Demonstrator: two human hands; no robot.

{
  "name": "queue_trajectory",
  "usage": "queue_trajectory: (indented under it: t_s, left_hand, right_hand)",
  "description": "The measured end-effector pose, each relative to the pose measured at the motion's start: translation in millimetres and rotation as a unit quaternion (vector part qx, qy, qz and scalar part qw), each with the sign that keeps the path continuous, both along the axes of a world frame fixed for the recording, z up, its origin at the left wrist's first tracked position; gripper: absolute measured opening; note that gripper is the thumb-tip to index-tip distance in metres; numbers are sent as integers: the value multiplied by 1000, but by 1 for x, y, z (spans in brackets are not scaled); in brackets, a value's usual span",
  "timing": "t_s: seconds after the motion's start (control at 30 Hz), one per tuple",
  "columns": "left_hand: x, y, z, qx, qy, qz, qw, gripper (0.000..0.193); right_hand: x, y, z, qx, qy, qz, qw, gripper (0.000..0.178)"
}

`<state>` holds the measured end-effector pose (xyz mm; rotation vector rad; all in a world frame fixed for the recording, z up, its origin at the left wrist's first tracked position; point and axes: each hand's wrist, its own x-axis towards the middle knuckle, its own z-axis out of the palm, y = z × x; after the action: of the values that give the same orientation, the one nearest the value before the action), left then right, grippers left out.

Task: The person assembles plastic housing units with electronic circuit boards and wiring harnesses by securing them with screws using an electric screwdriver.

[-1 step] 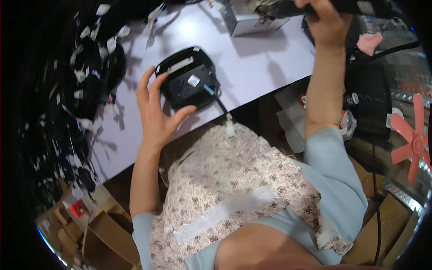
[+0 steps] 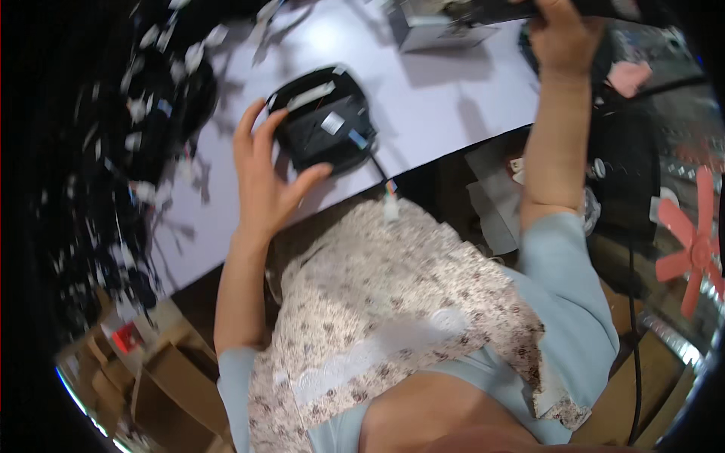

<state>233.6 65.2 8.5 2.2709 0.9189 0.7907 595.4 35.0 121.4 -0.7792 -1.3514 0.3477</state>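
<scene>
A rounded black plastic housing (image 2: 313, 136) lies on the pale table with its inner side up. It has a white label, a pale strip across its upper part and a short cable. The cable ends in a white connector (image 2: 390, 208) over my lap. My left hand (image 2: 260, 177) spans the housing's left corner, fingers on the left rim and thumb at the near edge. At the top right, my right hand (image 2: 566, 38) is closed round a long black tool (image 2: 623, 9), partly cut off by the picture's edge; its exact kind is unclear.
Many black cabled parts with white connectors (image 2: 143, 106) crowd the table's left side. A grey-white box (image 2: 430, 36) stands at the back, beside a pink cloth (image 2: 628, 77) farther right. A pink-bladed fan (image 2: 696, 245) is at far right. Cardboard boxes (image 2: 177, 385) stand below left.
The whole view has shifted slightly and blurred. Both hands and the housing keep about the same places relative to one another.
</scene>
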Motion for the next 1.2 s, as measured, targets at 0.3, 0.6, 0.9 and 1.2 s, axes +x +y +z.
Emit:
queue_trajectory:
  t_s: [0.3,0.6,0.9,1.2]
  left_hand:
    - [0,2,-7,28,26,-5,999,62]
    - [-3,-3,-8,-44,15,27,999,57]
    - [1,0,-13,-17,-5,30,999,57]
    - [0,0,-10,-26,-5,27,999,59]
  right_hand:
    - [-32,7,5,13,65,-227,972,14]
    - [-88,-19,13,-102,254,139,952,8]
    - [-198,19,-25,-175,161,148,960,23]
    - [-203,22,-34,-174,112,160,965,26]
